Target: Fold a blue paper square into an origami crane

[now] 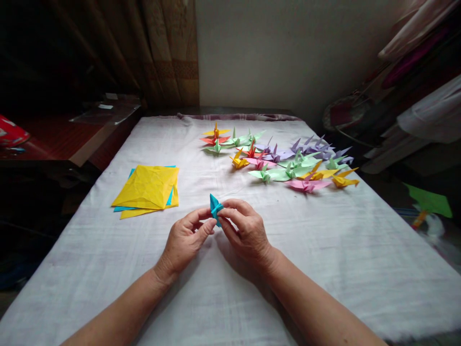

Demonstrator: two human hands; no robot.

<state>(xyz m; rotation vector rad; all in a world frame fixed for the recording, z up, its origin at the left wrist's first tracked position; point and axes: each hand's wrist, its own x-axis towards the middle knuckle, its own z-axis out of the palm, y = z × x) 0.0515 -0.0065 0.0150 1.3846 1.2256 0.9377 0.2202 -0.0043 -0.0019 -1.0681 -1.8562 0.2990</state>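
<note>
A small piece of folded blue origami paper [215,206] is held just above the cloth, between my two hands. My left hand [188,236] pinches its lower left side between thumb and fingers. From the other side, my right hand [247,230] grips it with thumb and fingertips near the middle. Its pointed top sticks up between the hands, while fingers cover part of its lower half. Farther back on the right stand several finished paper cranes [295,163] in purple, green, pink, red and yellow.
Left of my hands lies a loose stack of yellow and blue paper sheets [147,187]. A white cloth [194,307] covers the table. At the left is a brown wooden surface [68,139] with a clear plastic bag [108,111]; clothes [432,105] hang at the right.
</note>
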